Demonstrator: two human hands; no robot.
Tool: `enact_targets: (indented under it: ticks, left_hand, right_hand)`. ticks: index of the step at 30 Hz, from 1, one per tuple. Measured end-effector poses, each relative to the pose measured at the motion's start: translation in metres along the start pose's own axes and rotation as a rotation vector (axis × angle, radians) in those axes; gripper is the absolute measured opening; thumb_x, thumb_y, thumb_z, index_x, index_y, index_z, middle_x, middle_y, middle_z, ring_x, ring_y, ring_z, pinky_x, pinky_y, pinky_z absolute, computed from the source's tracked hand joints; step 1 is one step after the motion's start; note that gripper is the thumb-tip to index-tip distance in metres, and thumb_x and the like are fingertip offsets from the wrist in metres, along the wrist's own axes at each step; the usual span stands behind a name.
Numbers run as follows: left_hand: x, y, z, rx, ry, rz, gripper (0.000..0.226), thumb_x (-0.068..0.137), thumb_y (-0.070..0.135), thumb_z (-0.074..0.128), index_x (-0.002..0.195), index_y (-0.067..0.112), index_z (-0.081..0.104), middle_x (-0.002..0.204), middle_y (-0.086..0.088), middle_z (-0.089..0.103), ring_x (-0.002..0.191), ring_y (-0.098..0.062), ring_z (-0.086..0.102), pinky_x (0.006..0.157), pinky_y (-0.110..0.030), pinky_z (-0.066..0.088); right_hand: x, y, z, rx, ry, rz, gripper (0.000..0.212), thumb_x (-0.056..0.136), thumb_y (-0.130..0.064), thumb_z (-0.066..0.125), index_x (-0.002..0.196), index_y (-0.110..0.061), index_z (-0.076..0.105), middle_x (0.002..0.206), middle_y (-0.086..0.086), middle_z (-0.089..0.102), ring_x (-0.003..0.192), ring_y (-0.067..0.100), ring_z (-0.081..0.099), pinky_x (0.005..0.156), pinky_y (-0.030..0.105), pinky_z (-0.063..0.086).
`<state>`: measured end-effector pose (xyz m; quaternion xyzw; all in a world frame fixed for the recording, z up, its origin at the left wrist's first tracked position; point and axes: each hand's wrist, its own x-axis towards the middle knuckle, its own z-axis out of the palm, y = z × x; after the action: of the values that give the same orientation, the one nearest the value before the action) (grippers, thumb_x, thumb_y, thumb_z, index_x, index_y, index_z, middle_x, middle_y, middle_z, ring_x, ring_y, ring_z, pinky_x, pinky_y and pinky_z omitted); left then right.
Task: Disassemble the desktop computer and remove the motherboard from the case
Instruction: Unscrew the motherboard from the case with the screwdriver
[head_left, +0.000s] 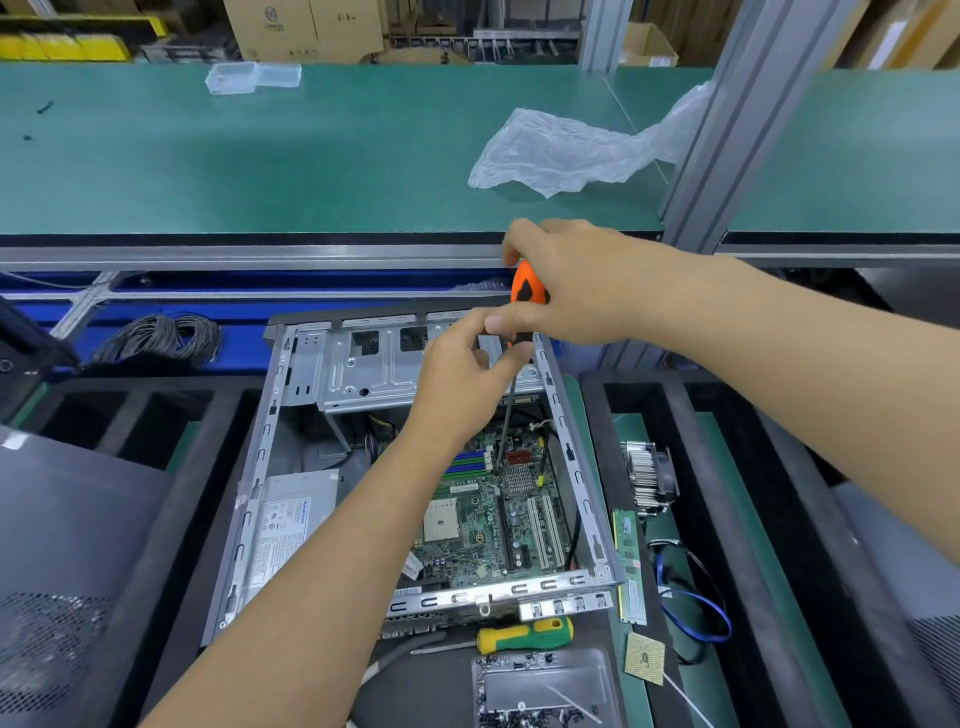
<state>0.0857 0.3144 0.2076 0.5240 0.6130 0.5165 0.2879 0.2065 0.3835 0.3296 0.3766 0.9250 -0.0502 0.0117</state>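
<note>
Right hand (576, 283) reaches in from right, forearm level, fingers curled round orange-black handle of screwdriver (527, 291). Left hand (462, 371) reaches up from near left, fingers pinching screwdriver just below handle. Shaft runs down, tip at far part of motherboard (488, 525). Motherboard lies flat inside open case (576, 467), right of power supply (291, 525).
</note>
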Motion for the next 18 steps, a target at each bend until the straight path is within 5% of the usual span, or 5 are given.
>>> enact_targets:
  ticks: [5,10,14,16,18]
  left_hand:
    - [0.0004,-0.003,0.0009,0.009,-0.008,-0.003,0.027,0.084,0.033,0.073,0.101,0.046,0.056,0.088,0.016,0.061,0.048,-0.003,0.04,0.051,-0.017,0.032]
    - [-0.0015,-0.0055,0.0014,-0.023,-0.014,-0.002,0.024,0.09,0.026,0.066,0.101,0.046,0.06,0.048,0.005,0.042,0.045,-0.012,0.025,0.05,-0.025,0.025]
    - [0.0001,-0.0013,0.0019,0.02,0.025,-0.015,0.02,0.083,0.029,0.075,0.097,0.03,0.063,0.075,0.01,0.06,0.056,-0.019,0.042,0.05,-0.031,0.038]
    - [-0.0006,-0.0006,0.0024,0.031,0.024,-0.004,0.024,0.081,0.031,0.077,0.1,0.027,0.062,0.088,0.007,0.058,0.057,-0.015,0.043,0.055,-0.033,0.04]
    - [-0.0025,-0.0011,0.0017,0.005,0.004,-0.007,0.026,0.084,0.034,0.074,0.106,0.036,0.06,0.075,0.014,0.052,0.049,-0.006,0.035,0.049,-0.018,0.032]
  right_hand:
    - [0.0038,0.0015,0.004,-0.069,0.032,0.0,0.04,0.091,-0.056,0.054,0.107,-0.02,0.048,0.096,0.007,0.053,0.088,0.032,0.053,0.073,0.041,0.047]
    - [0.0022,0.0028,-0.0021,0.033,-0.001,-0.092,0.022,0.088,-0.031,0.063,0.104,-0.029,0.047,0.101,-0.002,0.056,0.09,0.021,0.052,0.072,0.036,0.046]
    - [0.0006,0.0019,0.0021,-0.106,0.094,-0.044,0.055,0.08,-0.069,0.059,0.109,-0.023,0.048,0.095,0.0,0.053,0.086,0.027,0.052,0.068,0.036,0.042]
    - [0.0004,0.0013,0.0021,-0.122,0.097,0.0,0.055,0.082,-0.069,0.057,0.107,-0.02,0.048,0.088,0.005,0.052,0.084,0.032,0.052,0.07,0.039,0.046]
    - [-0.0002,0.0007,0.0011,-0.072,0.074,-0.032,0.043,0.085,-0.058,0.062,0.106,-0.023,0.048,0.094,0.005,0.056,0.088,0.032,0.054,0.076,0.043,0.05]
